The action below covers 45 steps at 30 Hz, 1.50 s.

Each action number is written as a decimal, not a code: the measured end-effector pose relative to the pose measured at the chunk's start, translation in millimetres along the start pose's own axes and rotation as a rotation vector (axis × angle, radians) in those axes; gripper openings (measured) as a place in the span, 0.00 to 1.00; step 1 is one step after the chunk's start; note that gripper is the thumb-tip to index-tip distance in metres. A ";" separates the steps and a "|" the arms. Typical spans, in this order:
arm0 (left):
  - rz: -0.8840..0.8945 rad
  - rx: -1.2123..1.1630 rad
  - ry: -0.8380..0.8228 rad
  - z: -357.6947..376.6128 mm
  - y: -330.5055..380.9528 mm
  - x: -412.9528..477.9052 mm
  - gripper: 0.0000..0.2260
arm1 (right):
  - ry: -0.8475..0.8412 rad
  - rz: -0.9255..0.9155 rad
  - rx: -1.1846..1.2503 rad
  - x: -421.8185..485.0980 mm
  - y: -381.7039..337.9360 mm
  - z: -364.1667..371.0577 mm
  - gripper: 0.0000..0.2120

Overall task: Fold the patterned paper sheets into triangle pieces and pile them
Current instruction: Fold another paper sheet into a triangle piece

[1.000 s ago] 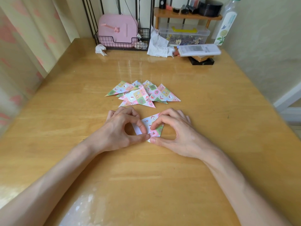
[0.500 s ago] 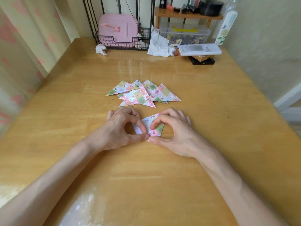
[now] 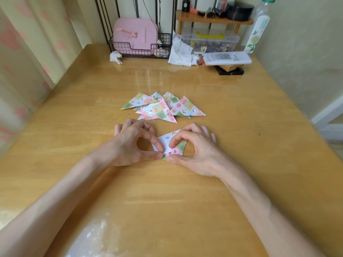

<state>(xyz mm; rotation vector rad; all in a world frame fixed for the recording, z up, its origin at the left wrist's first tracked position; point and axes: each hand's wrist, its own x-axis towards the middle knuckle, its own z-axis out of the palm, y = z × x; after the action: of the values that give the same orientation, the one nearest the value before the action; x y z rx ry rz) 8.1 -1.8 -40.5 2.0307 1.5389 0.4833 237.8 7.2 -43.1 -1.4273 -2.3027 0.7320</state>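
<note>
A small patterned paper sheet (image 3: 173, 146), partly folded with its white back showing, lies on the wooden table (image 3: 167, 191) between my hands. My left hand (image 3: 130, 143) pinches its near left corner with thumb and forefinger. My right hand (image 3: 196, 149) pinches the same near corner from the right, its forefinger pressing on the fold. Just beyond my hands lies a loose pile of folded patterned triangles (image 3: 161, 107), several of them overlapping.
Along the table's far edge stand a wire basket (image 3: 141, 50) with a pink case, crumpled tissues (image 3: 181, 52), a clear plastic box (image 3: 210, 40), a white remote (image 3: 227, 58) on small boxes and a bottle (image 3: 257, 30). A curtain hangs at the left.
My hands have barely moved; both keep pinching the sheet's near corner, and the fingers have shifted slightly along the fold.
</note>
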 end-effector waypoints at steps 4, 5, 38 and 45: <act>-0.021 0.008 0.024 -2.9 -1.8 -0.9 0.16 | 0.016 0.020 -0.001 1.8 -1.1 1.7 0.13; -0.021 0.007 0.026 -2.4 -1.5 -1.2 0.17 | 0.026 0.025 -0.009 2.1 -2.4 3.0 0.13; 0.008 -0.018 -0.051 -11.2 -11.8 -3.8 0.09 | 0.030 0.179 -0.036 15.0 -16.9 16.1 0.17; 0.022 -0.016 -0.052 -11.9 -11.6 -3.1 0.11 | 0.037 0.181 -0.018 15.9 -14.8 16.7 0.18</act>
<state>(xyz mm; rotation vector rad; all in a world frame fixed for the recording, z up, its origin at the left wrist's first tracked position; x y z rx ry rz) -8.5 0.0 -38.1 2.0341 1.4785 0.4469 211.2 12.0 -47.8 -1.6598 -2.1775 0.7309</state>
